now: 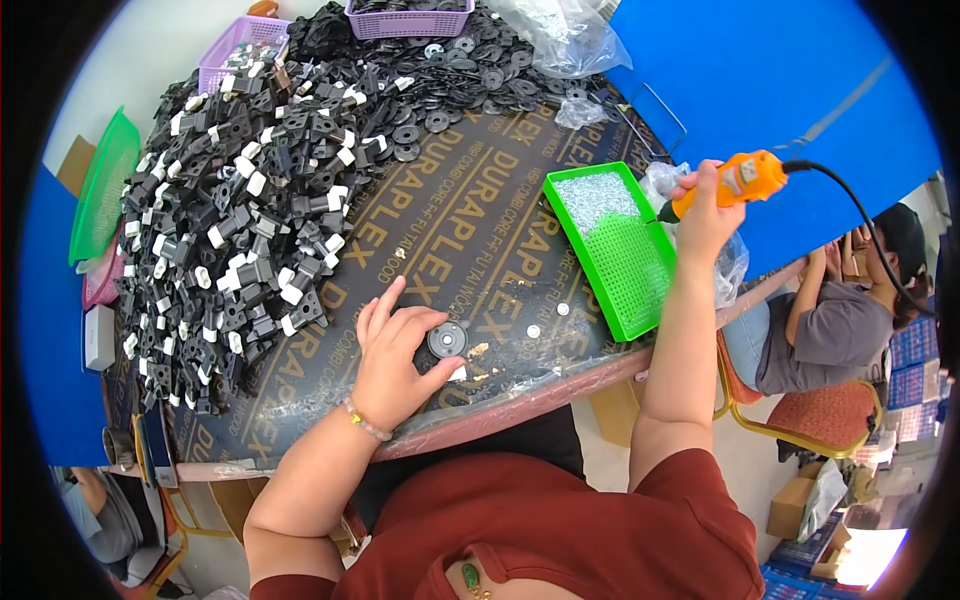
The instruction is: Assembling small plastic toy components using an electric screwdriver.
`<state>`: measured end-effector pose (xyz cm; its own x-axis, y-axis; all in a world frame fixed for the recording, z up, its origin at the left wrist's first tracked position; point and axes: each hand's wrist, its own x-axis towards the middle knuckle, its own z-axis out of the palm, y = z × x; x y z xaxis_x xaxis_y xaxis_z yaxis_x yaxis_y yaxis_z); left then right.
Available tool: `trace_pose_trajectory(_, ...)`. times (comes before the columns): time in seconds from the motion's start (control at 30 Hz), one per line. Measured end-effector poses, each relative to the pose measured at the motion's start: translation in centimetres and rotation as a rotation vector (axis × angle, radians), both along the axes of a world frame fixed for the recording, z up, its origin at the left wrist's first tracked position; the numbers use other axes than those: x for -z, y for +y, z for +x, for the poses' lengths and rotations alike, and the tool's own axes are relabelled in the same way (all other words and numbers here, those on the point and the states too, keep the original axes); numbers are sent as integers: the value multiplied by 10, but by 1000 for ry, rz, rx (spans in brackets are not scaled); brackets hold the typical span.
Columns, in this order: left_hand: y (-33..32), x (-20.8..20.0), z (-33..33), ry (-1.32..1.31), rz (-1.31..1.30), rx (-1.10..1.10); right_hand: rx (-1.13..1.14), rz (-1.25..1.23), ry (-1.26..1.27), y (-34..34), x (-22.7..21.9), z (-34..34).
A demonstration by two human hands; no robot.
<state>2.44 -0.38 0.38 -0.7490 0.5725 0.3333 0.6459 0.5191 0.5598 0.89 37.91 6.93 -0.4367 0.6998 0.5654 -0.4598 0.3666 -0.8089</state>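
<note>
My right hand (710,222) is closed around an orange corded electric screwdriver (752,176). The tool lies nearly level, its dark tip at the right side of a green tray (612,300). Small silvery screws (594,198) fill the tray's far part, over a grid of little holes. On the dark table my left hand (392,345) grips a round black disc part (447,340) between thumb and index finger. The other left fingers stretch out beyond it. Two small pale round pieces (533,331) lie to the disc's right.
A big heap of black parts with white pieces (240,210) covers the table's left side. Black discs (470,75) spread along the back, near a purple basket (410,22) and clear plastic bags (565,35). A black cord (850,185) trails rightward. Another person (845,310) sits at right.
</note>
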Motion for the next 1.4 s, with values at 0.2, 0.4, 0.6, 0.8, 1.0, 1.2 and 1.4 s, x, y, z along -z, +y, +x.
trace_pose_trajectory(0.2, 3, -3, -1, -60, 57, -33, -439, -64, 242, -77, -27, 23)
trace_pose_trajectory(0.4, -2, 5, -2, -9, 18, -37, -1009, -156, 141, -174, -9, 26)
trace_pose_trajectory(0.6, -4, 1, -2, -29, -4, -35, -1133, -175, -32, -211, -3, 20)
trace_pose_trajectory(0.8, -2, 2, -2, -46, 1, -33, -1124, -168, -46, -210, 8, 15)
trace_pose_trajectory(1.0, -2, 4, -4, -64, 22, -11, -1155, -122, -50, -220, 10, 14)
trace_pose_trajectory(1.2, 0, -2, -3, -44, 21, -20, -1136, -140, -57, -213, 14, 17)
trace_pose_trajectory(1.4, -2, 0, -5, 106, 115, -79, -1090, -100, 23, -214, 6, 26)
